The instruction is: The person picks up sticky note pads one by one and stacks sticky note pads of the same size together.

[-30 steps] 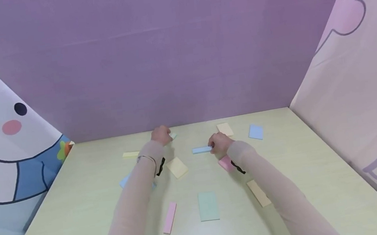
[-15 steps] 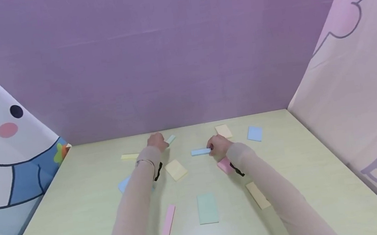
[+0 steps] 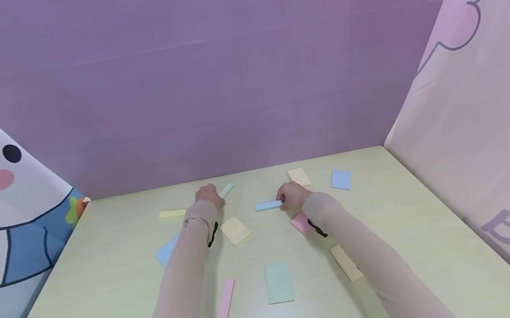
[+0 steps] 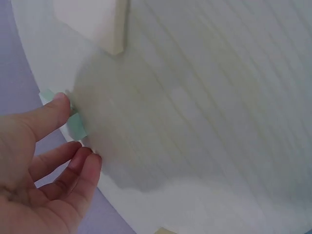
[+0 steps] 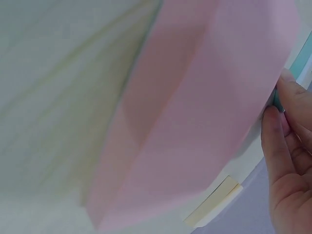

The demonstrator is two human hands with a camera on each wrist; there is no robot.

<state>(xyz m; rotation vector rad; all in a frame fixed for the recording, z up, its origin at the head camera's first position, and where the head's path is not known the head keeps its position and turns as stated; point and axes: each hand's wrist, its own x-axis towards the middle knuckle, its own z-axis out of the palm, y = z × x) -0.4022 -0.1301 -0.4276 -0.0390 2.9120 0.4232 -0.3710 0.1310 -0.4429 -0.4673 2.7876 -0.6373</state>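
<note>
My left hand (image 3: 209, 196) is at the table's far side, its fingers curled at the near end of a thin pale green strip block (image 3: 226, 190). In the left wrist view the thumb lies across this strip and the index fingertip is at its end. To the right, my right hand (image 3: 293, 195) pinches the right end of a light blue strip block (image 3: 267, 206) between thumb and fingers. A pink block (image 5: 204, 112) fills much of the right wrist view, just below that wrist. Close to the left hand lie a yellow strip (image 3: 172, 213) and a cream block (image 3: 236, 231).
Around the table (image 3: 109, 275) lie a green rectangle (image 3: 279, 283), a pink strip (image 3: 225, 301), a tan block (image 3: 346, 263), a blue square (image 3: 340, 179), a cream piece (image 3: 299, 176) and a blue piece (image 3: 167, 251) partly under the left arm. A purple backdrop (image 3: 229, 79) rises behind.
My left hand has drawn slightly back toward me, and more of the pale green strip shows. The right hand stays at the blue strip. The head view has shifted a little.
</note>
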